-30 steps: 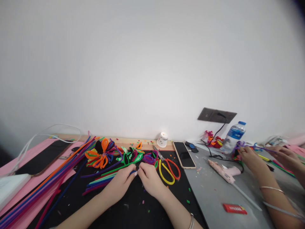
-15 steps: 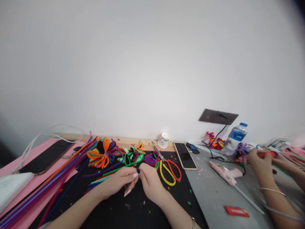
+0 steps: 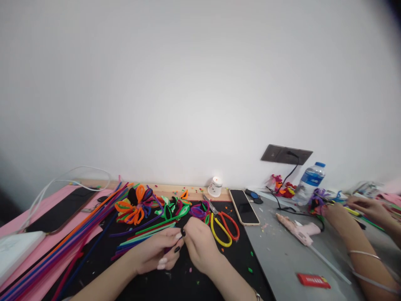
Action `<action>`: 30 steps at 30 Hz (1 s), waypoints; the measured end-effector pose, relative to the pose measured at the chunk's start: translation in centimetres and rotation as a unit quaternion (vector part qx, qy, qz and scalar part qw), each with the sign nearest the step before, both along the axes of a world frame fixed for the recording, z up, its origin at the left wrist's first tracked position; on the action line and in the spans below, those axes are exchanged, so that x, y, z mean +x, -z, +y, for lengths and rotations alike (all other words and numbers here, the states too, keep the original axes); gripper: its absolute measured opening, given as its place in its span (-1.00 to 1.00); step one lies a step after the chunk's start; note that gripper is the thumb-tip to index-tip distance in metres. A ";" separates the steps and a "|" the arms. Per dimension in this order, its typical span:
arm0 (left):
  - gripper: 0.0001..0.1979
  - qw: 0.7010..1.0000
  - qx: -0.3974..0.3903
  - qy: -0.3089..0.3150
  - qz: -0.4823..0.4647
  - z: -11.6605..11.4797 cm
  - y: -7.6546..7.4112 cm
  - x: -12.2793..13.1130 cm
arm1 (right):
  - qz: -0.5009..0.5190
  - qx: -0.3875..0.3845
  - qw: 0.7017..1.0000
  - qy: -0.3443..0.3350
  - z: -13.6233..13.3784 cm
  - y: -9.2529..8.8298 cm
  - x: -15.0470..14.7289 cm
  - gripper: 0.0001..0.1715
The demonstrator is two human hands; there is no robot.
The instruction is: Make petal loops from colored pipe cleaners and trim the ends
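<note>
Over the black mat (image 3: 140,284), my left hand (image 3: 155,250) and my right hand (image 3: 199,244) meet with fingertips pinched together. Whatever is between them is small and mostly covered by the fingers; a dark bit shows under the left fingers. Just behind my hands lie bent pipe-cleaner loops, among them a purple loop (image 3: 196,210) and a green-and-white bunch (image 3: 171,209). An orange pipe-cleaner flower (image 3: 138,205) sits farther left. Cut pipe cleaners (image 3: 147,233) lie beside my left hand. Scissors (image 3: 222,230) with yellow and red handles rest right of my right hand.
Long pipe cleaners (image 3: 72,242) cross pink paper (image 3: 19,215) at left, near a dark phone (image 3: 61,209). Rightward are a paper cup (image 3: 214,187), phone (image 3: 244,207), glue gun (image 3: 299,230), red packet (image 3: 314,280), bottle (image 3: 310,182) and a co-worker's hands (image 3: 336,215).
My left fingers have curled further under, and the hands stay pinched together in nearly the same place. The co-worker's hands have moved; the orange piece there no longer shows.
</note>
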State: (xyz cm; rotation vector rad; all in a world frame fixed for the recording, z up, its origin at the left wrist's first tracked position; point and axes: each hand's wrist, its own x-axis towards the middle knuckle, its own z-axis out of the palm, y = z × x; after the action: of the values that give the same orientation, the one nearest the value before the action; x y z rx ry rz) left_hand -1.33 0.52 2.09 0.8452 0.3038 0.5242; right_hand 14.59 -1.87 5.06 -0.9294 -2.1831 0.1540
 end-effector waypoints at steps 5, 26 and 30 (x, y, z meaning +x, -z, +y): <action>-0.73 0.983 0.062 -0.144 0.098 0.1 -0.2 1.5 | 0.017 -0.047 0.979 0.200 2.1 0.3 1.8 -0.79; -0.72 0.933 0.059 -0.342 0.094 0.7 -0.4 1.4 | -0.200 -0.331 0.819 0.423 4.8 0.7 9.3 -0.71; -0.72 0.934 0.050 -0.342 0.094 0.8 -0.4 1.5 | -0.195 -0.344 0.812 0.429 4.6 0.8 9.0 -0.65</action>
State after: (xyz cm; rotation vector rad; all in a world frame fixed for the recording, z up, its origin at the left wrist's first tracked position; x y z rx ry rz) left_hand 0.17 1.35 2.49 0.8807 0.7653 1.1170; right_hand 23.61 2.74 4.24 -2.4564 -1.8053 0.3404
